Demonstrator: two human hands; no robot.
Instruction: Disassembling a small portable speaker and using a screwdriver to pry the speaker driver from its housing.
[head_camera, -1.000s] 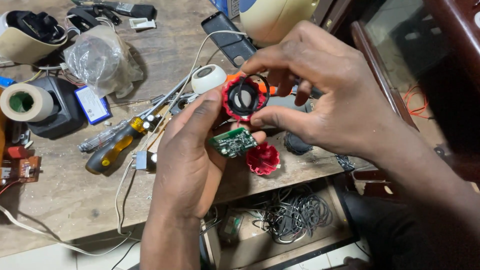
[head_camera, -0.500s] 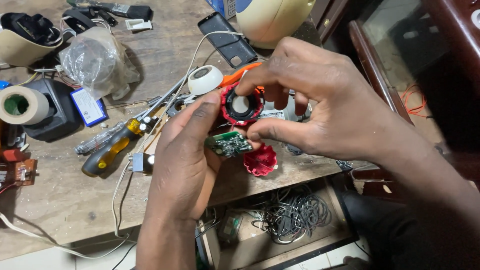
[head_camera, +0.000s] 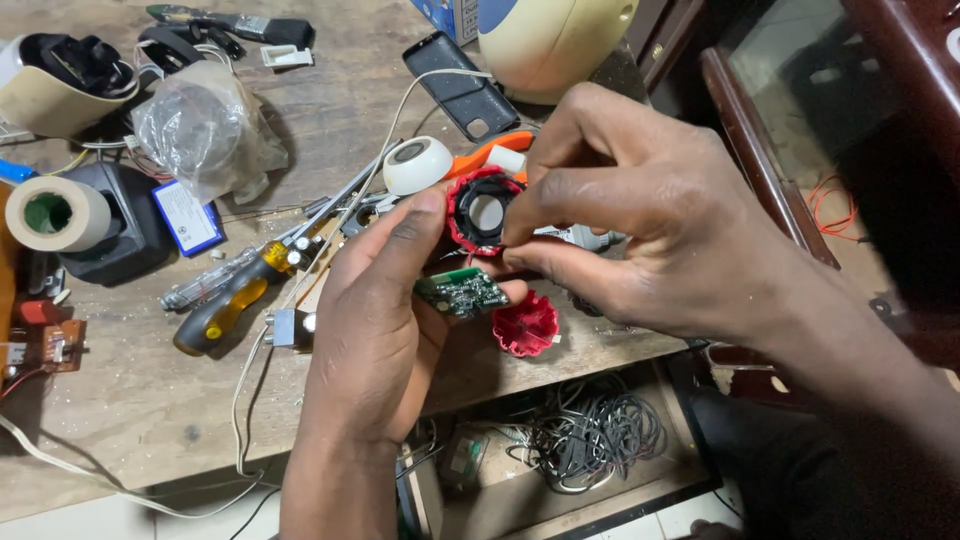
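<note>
Centrally, one red-and-black ring housing (head_camera: 482, 212), round with a ribbed rim and an open centre, is held above the front edge of the wooden workbench (head_camera: 120, 400). The right hand (head_camera: 650, 225) pinches its right side between thumb and forefinger; the left hand (head_camera: 385, 320) presses its thumb against the left rim, fingers curled under. One small green circuit board (head_camera: 462, 292), flat and rectangular, rests on the left fingers just below the ring. One red toothed cap (head_camera: 525, 324) lies on the bench edge beside it.

Further out: one white domed puck (head_camera: 417, 165), one dark phone (head_camera: 460, 85), two screwdrivers, one yellow-and-black (head_camera: 232, 300) and one clear-handled (head_camera: 200, 285), one roll of beige tape (head_camera: 58, 213), one crumpled clear plastic bag (head_camera: 195, 125). Tangled dark wires (head_camera: 590, 435) fill the shelf beneath.
</note>
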